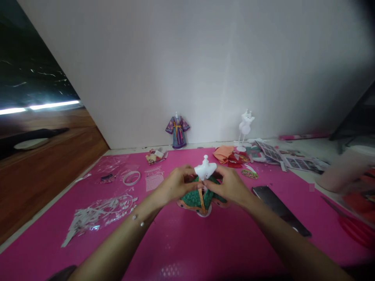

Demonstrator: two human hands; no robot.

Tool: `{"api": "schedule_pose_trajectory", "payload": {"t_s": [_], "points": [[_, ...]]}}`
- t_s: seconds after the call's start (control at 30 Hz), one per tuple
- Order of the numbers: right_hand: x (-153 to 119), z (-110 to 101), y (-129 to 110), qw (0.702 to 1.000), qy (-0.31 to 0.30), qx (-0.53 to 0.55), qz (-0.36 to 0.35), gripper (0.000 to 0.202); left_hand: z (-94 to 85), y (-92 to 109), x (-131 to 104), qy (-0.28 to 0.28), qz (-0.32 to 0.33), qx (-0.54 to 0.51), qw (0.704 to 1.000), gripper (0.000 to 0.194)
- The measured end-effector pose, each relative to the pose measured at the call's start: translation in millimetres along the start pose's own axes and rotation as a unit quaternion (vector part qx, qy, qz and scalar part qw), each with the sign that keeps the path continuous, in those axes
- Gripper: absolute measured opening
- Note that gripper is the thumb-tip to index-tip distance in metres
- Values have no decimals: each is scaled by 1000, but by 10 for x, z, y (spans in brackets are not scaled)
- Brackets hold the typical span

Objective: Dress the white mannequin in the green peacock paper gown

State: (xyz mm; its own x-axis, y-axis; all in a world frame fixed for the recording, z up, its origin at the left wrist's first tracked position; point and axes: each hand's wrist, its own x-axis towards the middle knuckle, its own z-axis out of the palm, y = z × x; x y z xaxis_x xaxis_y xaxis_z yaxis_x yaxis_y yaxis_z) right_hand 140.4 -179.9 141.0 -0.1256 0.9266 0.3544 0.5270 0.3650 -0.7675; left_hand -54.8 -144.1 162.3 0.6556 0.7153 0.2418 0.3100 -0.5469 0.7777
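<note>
A small white mannequin stands upright in front of me, its bare shoulders and neck knob showing. Around its lower body sits a green doll garment with orange trim. My left hand pinches the garment's upper edge from the left, thumb at the front. From the other side, my right hand grips the same garment near its front opening, thumb and fingers bent in. The far fingers of both hands are partly hidden behind the mannequin and cloth.
A purple doll robe and a bare white mannequin stand by the wall. Left lie a tape roll and a plastic bag of white strips. Fabric scraps, a phone and red-handled scissors lie right.
</note>
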Motion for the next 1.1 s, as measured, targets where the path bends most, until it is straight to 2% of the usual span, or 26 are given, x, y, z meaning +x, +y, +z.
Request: {"api": "schedule_pose_trajectory", "payload": {"t_s": [0.2,0.33,0.43,0.63,0.77,0.87,0.97,1.1], "points": [[-10,7,11,1000,7,3,2,23,89,-27,-55,48,-29,-35,998,14],[-6,12,33,1000,-2,7,0,22,174,-77,-96,113,-52,-125,984,26],[4,18,45,1000,-3,13,-1,22,222,-60,-121,128,-68,-141,979,32],[7,28,60,1000,-3,17,5,23,278,-7,-135,146,-59,-56,986,17],[-1,24,68,1000,-2,26,15,23,257,-7,-147,136,-42,-11,990,7],[1,20,71,999,-3,33,11,23,208,15,-178,140,-16,22,990,6],[8,19,69,1000,0,24,12,21,177,67,-226,153,23,107,982,6],[15,32,61,1000,8,19,10,19,208,129,-266,150,38,171,973,6]]}}
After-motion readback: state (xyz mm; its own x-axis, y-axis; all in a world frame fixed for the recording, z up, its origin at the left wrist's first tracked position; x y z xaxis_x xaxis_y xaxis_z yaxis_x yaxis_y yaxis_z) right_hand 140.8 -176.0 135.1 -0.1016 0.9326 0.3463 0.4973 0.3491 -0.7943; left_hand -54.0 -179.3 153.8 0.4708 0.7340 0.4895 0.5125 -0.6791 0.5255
